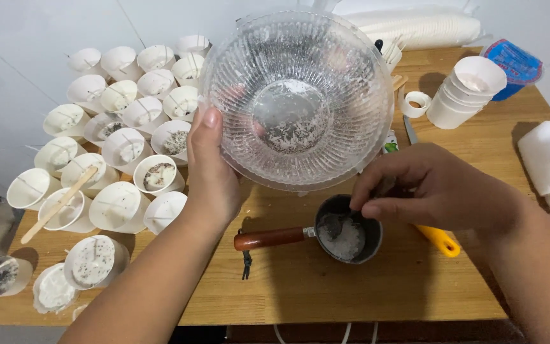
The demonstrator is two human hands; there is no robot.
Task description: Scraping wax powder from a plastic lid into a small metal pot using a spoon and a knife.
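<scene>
My left hand (211, 172) grips the rim of a clear ribbed glass bowl (297, 95), tilted toward me above the wooden table (364, 286). White flaky residue clings to the bowl's bottom. Right under it stands a small dark saucepan (349, 237) with a reddish-brown handle (268, 239), holding white flakes. My right hand (428, 188) holds a spoon (332, 223) whose tip dips into the pan's flakes.
Several white paper cups with wicks (122, 150) crowd the table's left side; a wooden stick (58, 205) lies across some. At the back right are a stack of white cups (466, 92), a tape roll (417, 102), a blue packet (514, 64). Yellow handle (439, 240) beside the pan.
</scene>
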